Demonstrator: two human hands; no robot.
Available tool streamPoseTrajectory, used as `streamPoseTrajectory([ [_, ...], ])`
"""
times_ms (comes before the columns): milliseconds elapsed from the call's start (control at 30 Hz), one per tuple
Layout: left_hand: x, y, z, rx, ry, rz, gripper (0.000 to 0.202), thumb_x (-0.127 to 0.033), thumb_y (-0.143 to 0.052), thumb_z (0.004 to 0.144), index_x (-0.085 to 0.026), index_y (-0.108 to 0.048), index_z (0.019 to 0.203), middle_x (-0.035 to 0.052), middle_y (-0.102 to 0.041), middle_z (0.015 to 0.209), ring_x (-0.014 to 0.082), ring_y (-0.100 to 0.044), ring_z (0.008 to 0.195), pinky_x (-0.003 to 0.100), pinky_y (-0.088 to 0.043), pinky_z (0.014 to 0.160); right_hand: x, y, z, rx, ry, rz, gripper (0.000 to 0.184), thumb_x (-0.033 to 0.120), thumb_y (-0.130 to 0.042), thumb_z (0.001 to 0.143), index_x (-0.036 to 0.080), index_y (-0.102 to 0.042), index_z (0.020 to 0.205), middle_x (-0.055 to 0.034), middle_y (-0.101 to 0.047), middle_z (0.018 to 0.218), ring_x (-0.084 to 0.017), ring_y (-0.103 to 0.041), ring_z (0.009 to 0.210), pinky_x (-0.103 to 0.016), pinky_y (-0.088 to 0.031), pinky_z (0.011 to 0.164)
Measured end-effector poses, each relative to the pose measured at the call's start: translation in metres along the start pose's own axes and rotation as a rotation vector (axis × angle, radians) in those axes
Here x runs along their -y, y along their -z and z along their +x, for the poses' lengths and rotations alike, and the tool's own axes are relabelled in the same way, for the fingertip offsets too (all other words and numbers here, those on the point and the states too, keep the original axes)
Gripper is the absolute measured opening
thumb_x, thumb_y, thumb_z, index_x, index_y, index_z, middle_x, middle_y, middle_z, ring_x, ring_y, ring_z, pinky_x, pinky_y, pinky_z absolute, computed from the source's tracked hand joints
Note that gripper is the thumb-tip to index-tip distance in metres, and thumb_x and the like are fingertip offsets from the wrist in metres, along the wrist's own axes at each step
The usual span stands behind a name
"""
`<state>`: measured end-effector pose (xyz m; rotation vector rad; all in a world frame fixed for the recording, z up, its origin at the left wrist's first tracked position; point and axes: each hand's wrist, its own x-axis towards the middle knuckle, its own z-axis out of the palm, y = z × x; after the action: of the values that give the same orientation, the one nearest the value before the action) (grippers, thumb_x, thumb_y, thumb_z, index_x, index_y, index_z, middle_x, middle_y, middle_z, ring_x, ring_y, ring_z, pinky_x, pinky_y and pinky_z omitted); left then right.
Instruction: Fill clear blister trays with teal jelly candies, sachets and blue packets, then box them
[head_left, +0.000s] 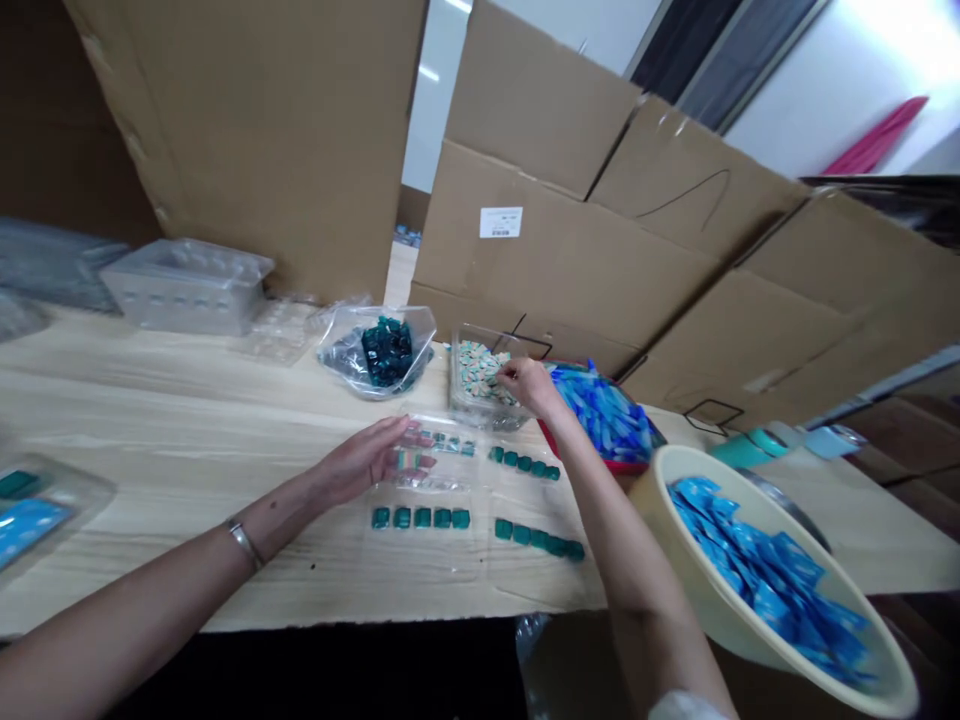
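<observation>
Bench (187,430) looks like pale wood, smooth with visible grain, pretty matt. The big boxes (277,130) are plain brown cardboard, dull finish, with a white paper-looking label (500,222) stuck on. Loads of plastic here: the bag (341,360) is thin, crinkly and see-through, the dark teal pieces (388,350) in it are properly glossy, and the clear trays (481,500) are thin and shiny. Ribbed-looking basket (187,305) is frosty translucent plastic, while the cream basin (652,515) is smooth, opaque plastic holding shiny, wrinkly film packets (772,570). Bracelet (246,543) looks like shiny metal.
</observation>
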<state>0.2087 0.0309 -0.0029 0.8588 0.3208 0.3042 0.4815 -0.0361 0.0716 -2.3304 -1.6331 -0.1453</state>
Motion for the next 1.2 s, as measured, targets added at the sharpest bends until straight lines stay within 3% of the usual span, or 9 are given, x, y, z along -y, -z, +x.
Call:
streamPoseTrajectory([
  [100,0.000,0.000,0.000,-0.011,0.015,0.002,0.027,-0.034,-0.057,0.086,-0.017,-0.056,0.107,0.0123,-0.067,0.107,0.0250,-0.068,0.091,0.039,-0.055,0.077,-0.023,-0.017,0.024,0.170,-0.100,-0.030,0.014,0.022,-0.062,0.077,0.014,-0.073,0.075,-0.0068,-0.071,0.074,-0.016,-0.062,0.071,-0.021,-0.039,0.061],
  [200,0.001,0.001,0.001,-0.011,0.023,-0.008,0.028,-0.035,-0.058,0.085,-0.017,-0.056,0.107,0.0130,-0.066,0.109,0.0246,-0.068,0.090,0.038,-0.055,0.076,-0.024,-0.031,0.031,0.234,-0.135,-0.007,0.013,0.025,-0.066,0.074,0.015,-0.072,0.070,-0.0059,-0.070,0.068,-0.015,-0.062,0.067,-0.020,-0.038,0.058],
  [533,0.003,0.002,0.003,-0.035,0.044,0.002,0.030,-0.038,-0.058,0.085,-0.018,-0.056,0.107,0.0115,-0.066,0.107,0.0249,-0.068,0.090,0.039,-0.055,0.076,-0.035,-0.036,0.032,0.109,-0.118,0.180,0.007,0.021,-0.067,0.067,0.015,-0.066,0.065,-0.0021,-0.066,0.065,-0.012,-0.057,0.061,-0.019,-0.037,0.055],
  [633,0.003,0.002,0.004,-0.040,0.045,0.011,0.030,-0.038,-0.057,0.085,-0.018,-0.056,0.108,0.0113,-0.065,0.107,0.0251,-0.067,0.090,0.039,-0.055,0.077,-0.043,-0.031,0.033,0.143,-0.049,0.320,0.011,0.023,-0.064,0.069,0.013,-0.066,0.071,-0.0012,-0.063,0.065,-0.011,-0.053,0.060,-0.019,-0.038,0.055],
  [767,0.004,0.003,0.004,-0.024,0.047,0.015,0.030,-0.039,-0.055,0.086,-0.018,-0.057,0.107,0.0112,-0.065,0.106,0.0257,-0.067,0.092,0.040,-0.055,0.078,-0.048,-0.028,0.040,0.344,0.116,0.441,0.013,0.025,-0.061,0.071,0.012,-0.064,0.071,0.0004,-0.060,0.063,-0.010,-0.051,0.060,-0.019,-0.039,0.058],
  [933,0.002,0.001,0.003,-0.040,0.062,0.019,0.029,-0.038,-0.056,0.086,-0.018,-0.057,0.107,0.0111,-0.065,0.107,0.0248,-0.067,0.091,0.040,-0.054,0.078,-0.047,-0.037,0.049,0.428,0.097,0.289,0.009,0.019,-0.066,0.066,0.014,-0.065,0.073,0.0016,-0.062,0.066,-0.010,-0.053,0.063,-0.018,-0.038,0.058],
  [1067,0.001,-0.001,0.003,-0.043,0.063,0.019,0.029,-0.037,-0.055,0.087,-0.017,-0.057,0.107,0.0107,-0.065,0.105,0.0249,-0.067,0.090,0.040,-0.054,0.078,-0.042,-0.041,0.045,0.390,0.095,0.136,0.011,0.016,-0.067,0.066,0.015,-0.067,0.077,0.0019,-0.063,0.067,-0.011,-0.053,0.062,-0.018,-0.035,0.056],
  [1200,0.001,0.000,0.003,-0.037,0.065,0.004,0.029,-0.037,-0.054,0.087,-0.017,-0.056,0.108,0.0109,-0.065,0.105,0.0249,-0.067,0.090,0.040,-0.054,0.079,-0.032,-0.034,0.034,0.299,0.227,0.037,0.003,0.012,-0.064,0.067,0.014,-0.066,0.069,-0.0012,-0.063,0.071,-0.013,-0.053,0.069,-0.020,-0.035,0.062],
])
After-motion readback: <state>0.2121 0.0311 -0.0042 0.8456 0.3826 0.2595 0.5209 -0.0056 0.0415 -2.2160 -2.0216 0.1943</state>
